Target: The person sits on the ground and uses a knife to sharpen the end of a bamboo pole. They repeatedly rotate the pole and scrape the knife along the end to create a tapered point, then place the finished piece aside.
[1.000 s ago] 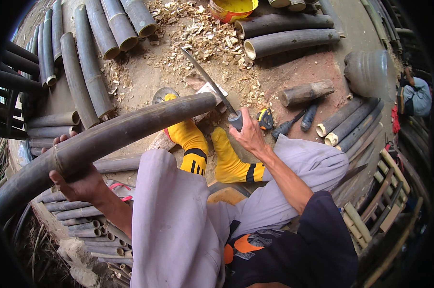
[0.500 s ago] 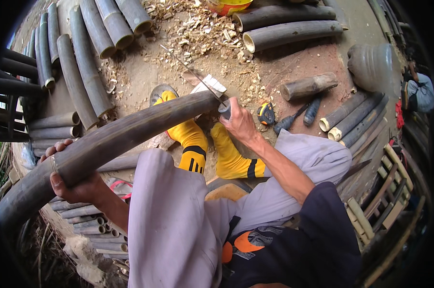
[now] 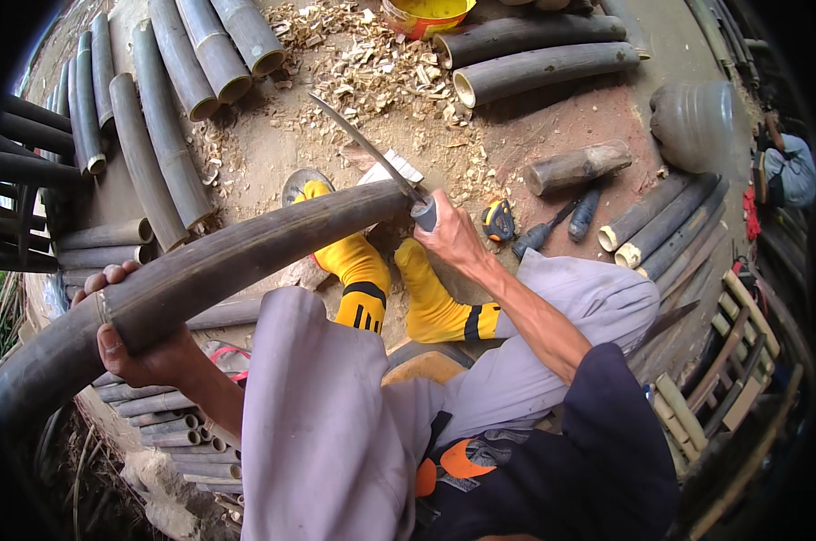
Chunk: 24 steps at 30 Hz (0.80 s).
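A thick dark bamboo pole [image 3: 245, 248] lies slanted across the view, from the lower left up to the middle. My left hand [image 3: 146, 356] is closed around its near-left part, thumb below and fingertips over the top. In my right hand [image 3: 453, 236] is the grey handle of a long knife [image 3: 369, 147]. Its narrow, slightly curved blade points up and left, and the blade's base sits at the pole's far end. Whether the edge touches the bamboo I cannot tell. Below the pole are my feet in yellow socks [image 3: 361, 270]. A pale block [image 3: 399, 169] lies just behind the pole.
Wood chips [image 3: 363, 59] cover the ground ahead. Cut bamboo lengths [image 3: 160, 126] lie at left, with more [image 3: 548, 72] at far right. A tape measure [image 3: 498, 219], dark-handled tool [image 3: 536, 237], short log [image 3: 577, 167] and plastic jug [image 3: 694, 126] lie on the right.
The knife blade has turned and shows more of its flat side. The pole's far end is slightly lower, and my right hand has shifted a little. Both hands keep their hold.
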Each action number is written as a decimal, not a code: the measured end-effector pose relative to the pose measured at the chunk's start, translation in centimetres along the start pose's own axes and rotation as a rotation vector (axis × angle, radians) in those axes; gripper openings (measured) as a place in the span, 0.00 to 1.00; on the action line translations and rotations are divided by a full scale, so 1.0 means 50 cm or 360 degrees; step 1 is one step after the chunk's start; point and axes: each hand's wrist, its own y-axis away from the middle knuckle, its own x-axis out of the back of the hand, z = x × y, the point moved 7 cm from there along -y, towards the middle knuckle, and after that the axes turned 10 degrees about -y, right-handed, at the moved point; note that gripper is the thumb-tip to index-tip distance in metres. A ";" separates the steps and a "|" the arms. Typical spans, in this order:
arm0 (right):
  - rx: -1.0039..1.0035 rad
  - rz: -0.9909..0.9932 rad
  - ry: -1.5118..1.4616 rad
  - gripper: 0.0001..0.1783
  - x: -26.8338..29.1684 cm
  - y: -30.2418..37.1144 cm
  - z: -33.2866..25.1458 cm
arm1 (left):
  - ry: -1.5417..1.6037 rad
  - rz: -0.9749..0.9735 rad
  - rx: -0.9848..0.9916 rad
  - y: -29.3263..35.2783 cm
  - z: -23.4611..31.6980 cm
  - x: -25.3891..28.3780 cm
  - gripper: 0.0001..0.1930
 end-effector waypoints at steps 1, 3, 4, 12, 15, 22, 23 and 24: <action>-0.0046 -0.0076 0.0020 0.19 0.004 0.013 -0.017 | -0.0010 -0.0008 -0.0006 0.007 0.009 0.006 0.28; -0.0008 0.0001 -0.0170 0.20 0.037 0.014 -0.081 | 0.0007 -0.0034 -0.0058 0.000 0.013 0.004 0.30; 0.0122 0.0146 -0.0213 0.20 0.053 0.031 -0.114 | 0.0056 -0.0078 -0.0045 -0.001 0.011 0.002 0.30; -0.0184 -0.0124 0.0132 0.20 -0.010 0.013 0.045 | 0.0018 -0.0037 -0.0040 -0.007 0.009 -0.003 0.31; -0.0038 -0.0074 0.0035 0.20 0.014 0.026 -0.019 | -0.0016 -0.0040 -0.0031 0.005 0.011 0.004 0.33; 0.0355 0.0188 -0.0149 0.19 0.015 0.025 -0.049 | 0.0122 -0.0207 -0.0090 -0.005 0.017 0.017 0.36; 0.0313 0.0078 -0.0040 0.20 -0.010 0.016 0.003 | 0.0101 -0.0205 -0.0081 -0.003 0.015 0.009 0.36; -0.0131 -0.0103 0.0065 0.19 -0.014 0.010 0.048 | 0.0069 -0.0192 -0.0083 -0.005 0.015 0.010 0.36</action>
